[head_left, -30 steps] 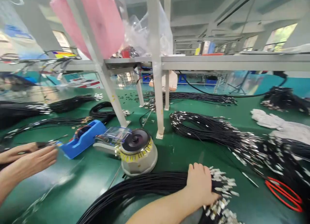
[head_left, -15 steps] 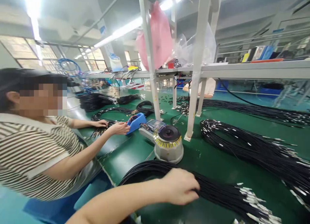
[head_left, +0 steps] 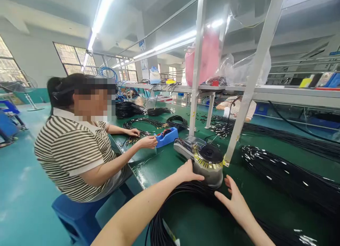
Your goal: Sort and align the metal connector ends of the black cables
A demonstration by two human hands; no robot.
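Observation:
A round tape dispenser [head_left: 208,171] with a black disc on top and yellow strips round its rim stands on the green table [head_left: 148,166]. My left hand [head_left: 187,172] is at its near left side, thumb stretched along the base and fingertips partly hidden. It looks to be touching the base. My right hand [head_left: 235,200] hovers just right of the base, thumb and fingers spread, holding nothing. A large loop of black cables [head_left: 162,221] lies under my arms, its white-tagged ends [head_left: 304,237] at the lower right.
To the left, a person in a striped shirt [head_left: 71,143] sits with both hands by a blue tape dispenser [head_left: 166,137] and cables. White shelf posts [head_left: 245,104] rise behind the round dispenser. Another cable bundle [head_left: 287,178] lies on the right. A further person [head_left: 236,107] is across the table.
My view has swung left. The hand that was on the black cables has left them; both my hands are now at the round tape dispenser, my right hand with fingers spread.

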